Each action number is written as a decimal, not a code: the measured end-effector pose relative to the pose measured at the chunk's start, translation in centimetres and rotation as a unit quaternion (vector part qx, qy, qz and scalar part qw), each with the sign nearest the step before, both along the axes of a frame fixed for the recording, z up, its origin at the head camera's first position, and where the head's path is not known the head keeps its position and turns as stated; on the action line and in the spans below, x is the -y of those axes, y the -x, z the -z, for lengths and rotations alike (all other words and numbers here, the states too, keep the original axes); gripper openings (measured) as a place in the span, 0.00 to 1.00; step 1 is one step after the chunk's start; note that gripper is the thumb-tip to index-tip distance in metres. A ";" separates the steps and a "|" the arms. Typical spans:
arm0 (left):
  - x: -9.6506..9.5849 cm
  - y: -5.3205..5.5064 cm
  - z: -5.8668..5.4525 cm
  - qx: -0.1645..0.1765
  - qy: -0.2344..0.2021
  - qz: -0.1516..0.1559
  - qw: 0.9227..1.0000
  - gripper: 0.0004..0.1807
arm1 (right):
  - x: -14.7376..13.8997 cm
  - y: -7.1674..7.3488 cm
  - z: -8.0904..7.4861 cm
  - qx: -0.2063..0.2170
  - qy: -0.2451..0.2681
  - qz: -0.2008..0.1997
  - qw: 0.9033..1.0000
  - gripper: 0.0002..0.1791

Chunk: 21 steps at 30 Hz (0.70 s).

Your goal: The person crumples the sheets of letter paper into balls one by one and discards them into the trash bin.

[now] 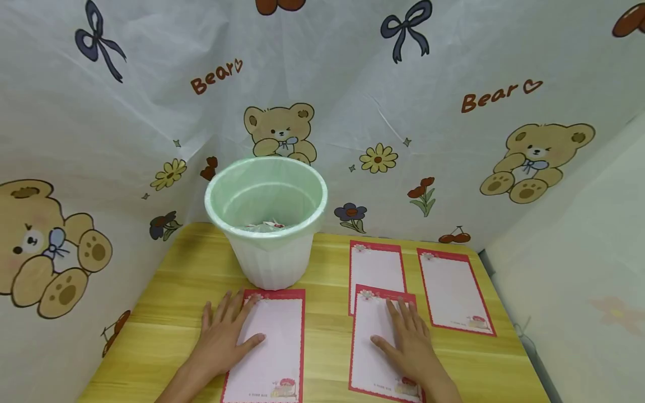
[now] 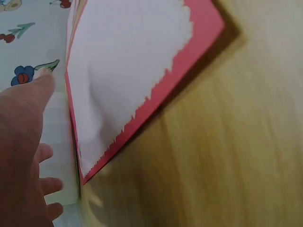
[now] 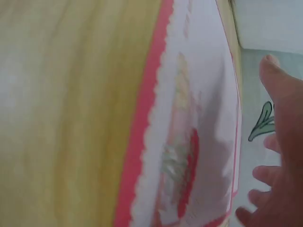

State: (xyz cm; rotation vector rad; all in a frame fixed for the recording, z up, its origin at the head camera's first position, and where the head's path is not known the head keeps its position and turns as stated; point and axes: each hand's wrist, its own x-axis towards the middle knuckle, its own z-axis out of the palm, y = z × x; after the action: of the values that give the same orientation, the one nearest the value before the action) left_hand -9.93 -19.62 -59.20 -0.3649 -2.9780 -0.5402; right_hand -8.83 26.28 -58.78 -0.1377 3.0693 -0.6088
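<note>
My left hand [image 1: 221, 338], fingers spread, overlaps the left side of a red-bordered sheet of note paper [image 1: 277, 341] at the left front. The right hand [image 1: 412, 347] lies over another such sheet [image 1: 375, 347], also with fingers straight and spread. In the left wrist view, the left hand [image 2: 21, 127] extends beside the paper [image 2: 128, 56]. The right wrist view has the right hand [image 3: 289, 127] next to its sheet [image 3: 208, 113], which shows a small printed picture near one end.
A pale green and white bucket [image 1: 274, 252] with small wrapped-looking bits inside stands behind the left sheet. One sheet [image 1: 377, 266] is partly covered by the front right one; another [image 1: 453, 291] lies farther right. A bear-print cloth [image 1: 322, 84] hangs behind the wood-grain table [image 1: 327, 336].
</note>
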 end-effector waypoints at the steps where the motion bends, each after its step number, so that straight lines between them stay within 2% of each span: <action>1: 0.0 0.0 -0.1 0.001 0.001 0.003 1.000 0.51 | 0.2 0.0 0.1 -0.010 0.004 -0.008 1.000 0.55; 6: 0.4 -0.1 -0.3 -0.001 0.005 0.018 1.000 0.52 | 1.3 0.3 -0.1 -0.049 0.034 -0.059 0.996 0.52; 9: 0.8 0.0 -0.3 0.009 0.007 0.024 1.000 0.52 | 2.1 0.7 -0.4 -0.039 0.043 -0.080 0.995 0.50; 16: 1.3 0.3 -0.2 0.057 0.003 0.046 0.997 0.50 | 3.9 1.7 -1.2 0.001 0.066 -0.105 0.992 0.49; 21: 2.0 0.1 -0.3 0.085 -0.011 0.054 0.995 0.50 | 6.0 2.6 -1.3 -0.001 0.095 -0.145 0.985 0.44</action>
State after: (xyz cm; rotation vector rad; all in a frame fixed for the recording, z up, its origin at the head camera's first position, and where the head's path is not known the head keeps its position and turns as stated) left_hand -10.02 -21.59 -58.93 -0.5034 -3.1262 -0.6463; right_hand -11.39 20.31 -57.49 -0.5729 2.9027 -0.8776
